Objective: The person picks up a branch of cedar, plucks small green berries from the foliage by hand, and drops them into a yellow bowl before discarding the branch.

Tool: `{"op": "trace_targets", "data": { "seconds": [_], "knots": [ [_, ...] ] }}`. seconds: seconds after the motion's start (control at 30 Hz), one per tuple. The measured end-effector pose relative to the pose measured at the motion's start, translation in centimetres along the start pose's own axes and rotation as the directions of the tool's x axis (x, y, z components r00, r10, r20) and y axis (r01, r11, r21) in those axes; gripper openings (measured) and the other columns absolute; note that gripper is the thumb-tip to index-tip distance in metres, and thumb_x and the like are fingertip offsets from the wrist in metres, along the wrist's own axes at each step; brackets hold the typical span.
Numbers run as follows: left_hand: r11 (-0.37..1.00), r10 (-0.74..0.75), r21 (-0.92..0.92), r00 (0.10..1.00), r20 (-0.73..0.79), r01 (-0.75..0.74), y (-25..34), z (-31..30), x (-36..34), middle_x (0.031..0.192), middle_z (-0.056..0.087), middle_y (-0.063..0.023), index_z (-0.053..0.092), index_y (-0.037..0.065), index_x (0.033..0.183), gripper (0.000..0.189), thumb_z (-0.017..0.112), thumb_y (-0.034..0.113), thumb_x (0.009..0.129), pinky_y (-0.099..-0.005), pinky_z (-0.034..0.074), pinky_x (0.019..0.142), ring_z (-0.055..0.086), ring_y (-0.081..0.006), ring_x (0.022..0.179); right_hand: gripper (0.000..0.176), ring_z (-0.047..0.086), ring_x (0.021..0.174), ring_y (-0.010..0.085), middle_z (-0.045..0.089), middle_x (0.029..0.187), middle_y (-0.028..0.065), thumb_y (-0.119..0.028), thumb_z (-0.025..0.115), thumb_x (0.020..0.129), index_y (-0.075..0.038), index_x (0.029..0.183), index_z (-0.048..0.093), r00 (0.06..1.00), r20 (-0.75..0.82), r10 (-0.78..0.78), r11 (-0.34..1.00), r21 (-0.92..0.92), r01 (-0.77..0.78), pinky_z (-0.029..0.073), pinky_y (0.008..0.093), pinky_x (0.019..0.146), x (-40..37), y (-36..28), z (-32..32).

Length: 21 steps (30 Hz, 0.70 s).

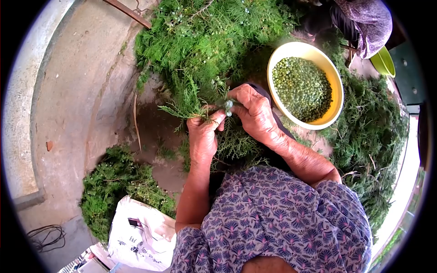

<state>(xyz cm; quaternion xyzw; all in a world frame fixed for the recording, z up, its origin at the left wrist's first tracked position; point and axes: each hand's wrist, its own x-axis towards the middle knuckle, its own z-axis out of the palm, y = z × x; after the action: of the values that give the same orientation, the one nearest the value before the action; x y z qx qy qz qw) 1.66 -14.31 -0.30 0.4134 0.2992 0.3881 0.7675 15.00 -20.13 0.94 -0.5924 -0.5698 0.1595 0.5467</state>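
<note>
My left hand (204, 136) is closed in a pinch on an evergreen sprig (184, 109), whose feathery tip points left. Pale blue-green seed cones (228, 105) on the sprig sit between my two hands. From the other side, the thumb and fingers of my right hand (255, 113) close around these cones. A yellow basin (337, 98) stands just beyond my right hand, holding a heap of small green cones (300, 86).
A large pile of evergreen branches (200, 41) lies ahead, with more branches (368, 123) at right and a smaller heap (109, 182) at left. Nearby are a white sack (136, 236), a black cable (48, 239), a yellow-green tub (384, 63) and another person (366, 22).
</note>
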Motion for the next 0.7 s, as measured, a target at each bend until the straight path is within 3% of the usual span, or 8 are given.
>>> {"op": "trace_targets", "data": {
  "seconds": [0.1,0.17,0.3,0.37,0.5,0.53,0.63,0.7],
  "knots": [
    [0.999,0.031,0.013,0.999,-0.032,-0.030,-0.2,0.5,0.1,0.067,0.057,-0.0046,0.060,0.000,0.080,0.005,0.060,-0.002,0.076,-0.0225,0.036,0.048,0.047,-0.0096,0.052,0.024,0.059,0.075,0.0240,0.058,0.080,0.0115,0.008,0.060,0.072,0.001,0.095,0.056,0.992,0.009,0.127,0.991,0.031,-0.127,0.048,0.0314,0.065,0.0,0.0,0.0],
    [0.999,0.013,0.046,0.999,-0.049,-0.010,0.0,0.8,-0.1,0.067,0.058,-0.0046,0.060,-0.001,0.081,0.005,0.061,-0.002,0.076,-0.0220,0.036,0.048,0.047,-0.0093,0.052,0.021,0.057,0.066,0.0140,0.058,0.078,0.0072,0.008,0.056,0.077,0.000,0.097,0.056,0.802,0.272,0.532,0.661,0.459,-0.594,0.046,0.0266,0.056,0.0,0.2,0.1],
    [0.998,-0.008,0.055,0.997,-0.082,0.013,-0.4,0.9,-0.2,0.068,0.058,-0.0040,0.060,-0.001,0.081,0.006,0.062,-0.002,0.075,-0.0204,0.035,0.047,0.047,-0.0086,0.052,0.017,0.053,0.060,0.0068,0.058,0.075,0.0036,0.005,0.051,0.083,-0.002,0.098,0.057,0.812,0.245,0.530,0.608,0.557,-0.566,0.044,0.0223,0.050,-0.2,0.4,0.3],
    [1.000,-0.005,0.028,0.994,-0.106,0.008,-0.3,1.0,-0.3,0.066,0.058,-0.0037,0.060,-0.002,0.081,0.007,0.062,-0.003,0.074,-0.0203,0.034,0.047,0.047,-0.0082,0.052,0.013,0.052,0.063,0.0063,0.058,0.077,0.0016,0.000,0.050,0.086,-0.002,0.098,0.055,0.884,0.151,0.443,0.862,0.201,-0.466,0.045,0.0201,0.052,0.0,0.2,-0.4],
    [0.996,-0.007,0.088,0.994,-0.109,0.016,-0.2,0.5,-0.7,0.063,0.057,-0.0040,0.060,-0.003,0.081,0.008,0.063,-0.003,0.073,-0.0209,0.034,0.046,0.046,-0.0082,0.051,0.015,0.054,0.064,0.0089,0.057,0.076,0.0030,0.001,0.053,0.085,-0.002,0.099,0.053,0.807,0.165,0.567,0.529,0.679,-0.510,0.045,0.0210,0.057,1.3,2.5,-2.6],
    [0.996,-0.011,0.086,0.994,-0.107,0.020,-0.1,0.5,-0.7,0.063,0.057,-0.0040,0.060,-0.003,0.081,0.008,0.063,-0.003,0.073,-0.0209,0.034,0.046,0.046,-0.0082,0.051,0.015,0.054,0.064,0.0089,0.057,0.076,0.0030,0.001,0.053,0.085,-0.002,0.099,0.053,0.805,0.163,0.570,0.529,0.678,-0.511,0.045,0.0210,0.057,1.3,2.9,-2.7],
    [0.989,-0.011,0.146,0.997,-0.071,0.021,0.2,0.7,-0.8,0.064,0.057,-0.0042,0.060,-0.003,0.081,0.010,0.063,-0.002,0.072,-0.0210,0.035,0.046,0.047,-0.0086,0.051,0.014,0.054,0.063,0.0097,0.056,0.075,0.0004,-0.008,0.059,0.085,-0.005,0.097,0.055,0.713,0.435,0.550,0.128,0.800,-0.586,0.042,0.0195,0.051,1.1,3.4,-2.4],
    [0.989,-0.010,0.149,0.996,-0.093,0.024,0.2,0.9,-1.0,0.065,0.057,-0.0045,0.059,-0.003,0.082,0.010,0.063,-0.002,0.072,-0.0209,0.035,0.047,0.047,-0.0089,0.052,0.016,0.052,0.059,0.0071,0.056,0.075,-0.0017,-0.013,0.060,0.084,-0.005,0.097,0.057,0.688,0.500,0.526,0.170,0.730,-0.662,0.041,0.0191,0.048,1.2,3.1,-2.4]
  ]
}}
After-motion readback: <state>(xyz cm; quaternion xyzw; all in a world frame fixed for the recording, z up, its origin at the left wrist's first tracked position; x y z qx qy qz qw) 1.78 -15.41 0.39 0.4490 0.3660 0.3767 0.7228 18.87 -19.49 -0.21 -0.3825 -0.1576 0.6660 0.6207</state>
